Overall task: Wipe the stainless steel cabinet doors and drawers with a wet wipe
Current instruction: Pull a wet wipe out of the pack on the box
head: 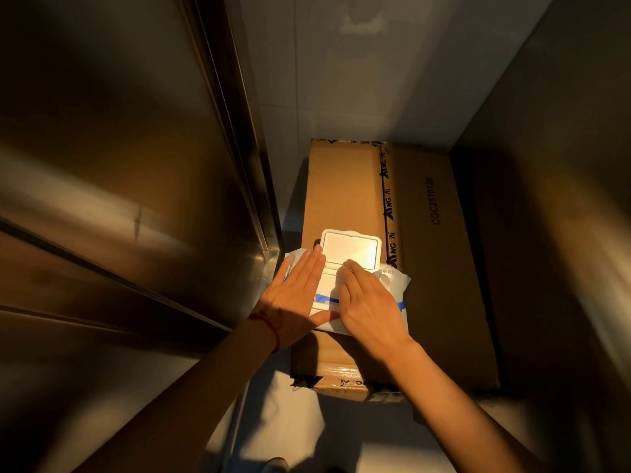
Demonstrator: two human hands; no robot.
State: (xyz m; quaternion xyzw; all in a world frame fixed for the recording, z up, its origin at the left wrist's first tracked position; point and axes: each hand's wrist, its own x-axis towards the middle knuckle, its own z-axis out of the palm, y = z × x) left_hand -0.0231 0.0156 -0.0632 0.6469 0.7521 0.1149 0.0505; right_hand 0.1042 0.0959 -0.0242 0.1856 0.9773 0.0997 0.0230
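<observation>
A white pack of wet wipes [324, 295] with a blue stripe lies on a cardboard box. Its white plastic lid [351, 249] stands flipped open. My left hand [293, 302] lies flat on the pack's left side with the fingers straight and together. My right hand [368, 302] rests on the pack's right side, its fingertips curled at the opening just below the lid. Whether a wipe is between those fingers is hidden. The stainless steel cabinet front [119, 182] fills the left of the view, with dark seams between its panels.
The long brown cardboard box [437, 233] with black printed tape lies on the floor in a narrow gap. A pale tiled wall [358, 80] closes the far end. A grey wall [563, 199] runs along the right. Pale floor [300, 435] shows below the box.
</observation>
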